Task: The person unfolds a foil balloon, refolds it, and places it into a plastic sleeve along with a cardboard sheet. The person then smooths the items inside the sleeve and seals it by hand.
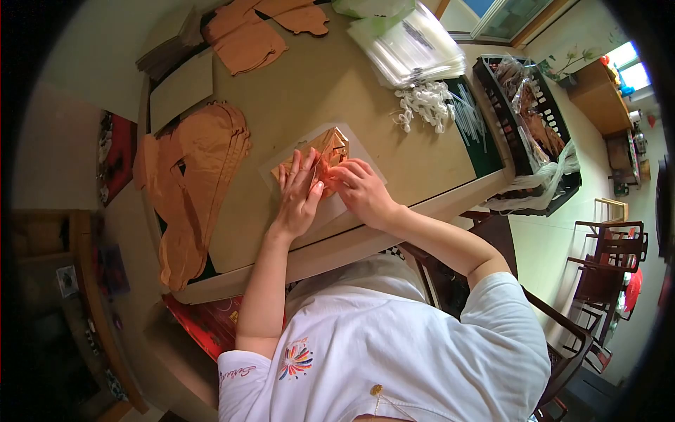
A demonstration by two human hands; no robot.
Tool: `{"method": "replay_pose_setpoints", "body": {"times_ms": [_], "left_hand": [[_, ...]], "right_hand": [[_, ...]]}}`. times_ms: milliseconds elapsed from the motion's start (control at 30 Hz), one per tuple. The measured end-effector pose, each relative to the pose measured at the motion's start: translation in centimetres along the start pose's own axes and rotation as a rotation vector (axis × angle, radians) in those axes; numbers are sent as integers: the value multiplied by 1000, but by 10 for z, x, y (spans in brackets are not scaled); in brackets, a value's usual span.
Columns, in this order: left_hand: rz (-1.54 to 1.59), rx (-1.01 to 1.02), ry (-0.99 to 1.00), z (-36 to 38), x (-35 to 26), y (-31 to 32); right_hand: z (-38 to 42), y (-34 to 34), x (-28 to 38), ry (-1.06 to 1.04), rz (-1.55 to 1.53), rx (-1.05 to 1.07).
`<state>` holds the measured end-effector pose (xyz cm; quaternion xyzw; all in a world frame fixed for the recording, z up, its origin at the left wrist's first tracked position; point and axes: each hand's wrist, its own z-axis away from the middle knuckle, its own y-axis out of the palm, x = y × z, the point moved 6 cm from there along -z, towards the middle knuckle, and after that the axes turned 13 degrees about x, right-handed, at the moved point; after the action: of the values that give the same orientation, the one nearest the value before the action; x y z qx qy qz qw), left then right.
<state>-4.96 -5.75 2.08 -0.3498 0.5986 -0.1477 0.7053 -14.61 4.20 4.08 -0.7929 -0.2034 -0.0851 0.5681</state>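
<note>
A folded copper-coloured foil balloon [336, 141] lies on a translucent plastic bag [364, 149] near the table's front edge. My left hand [298, 193] presses on the balloon with its fingers stretched out, its thumb close to my right fingertips. From the right, my right hand [362, 190] pinches a crumpled part of the foil. My fingers cover much of the balloon. To the left sits a pile of flat foil balloons [211, 158], and more flat foil balloons [246, 39] lie at the back left.
A stack of clear plastic bags [415, 49] lies at the back right. Beside it are white strings [429, 105] and several thin straws [470, 116]. A black crate [500, 105] with plastic-wrapped foil stands off the table's right side. A grey-beige board [184, 88] rests at the left.
</note>
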Motion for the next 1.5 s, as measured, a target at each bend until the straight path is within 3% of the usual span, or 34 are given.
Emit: {"method": "replay_pose_setpoints", "body": {"times_ms": [100,300,500,700,833,933,1033,1100,1233,1333,1500], "left_hand": [[5,-17,13,0,2,1],[0,-24,21,0,3,2],[-35,-8,12,0,0,2],[-71,3,-6,1,-1,3],[-80,21,-20,0,-2,4],[-84,30,-27,0,-4,4],[-72,24,-27,-2,-3,1],[-68,28,-30,0,-1,4],[-51,34,-15,0,-2,4],[-36,24,-23,0,-3,0],[30,-5,-3,0,6,3]], "right_hand": [[6,2,8,1,59,33],[7,11,17,84,159,365],[6,21,15,172,160,304],[18,-24,-10,149,36,43],[39,-67,-91,610,201,-171],[43,-76,-119,741,282,-266],[29,-60,-102,585,-48,-96],[8,-51,-47,214,-26,-30],[-8,-13,-19,166,-125,67],[-1,-25,-13,165,-137,28],[21,-27,-14,98,-65,132]]}}
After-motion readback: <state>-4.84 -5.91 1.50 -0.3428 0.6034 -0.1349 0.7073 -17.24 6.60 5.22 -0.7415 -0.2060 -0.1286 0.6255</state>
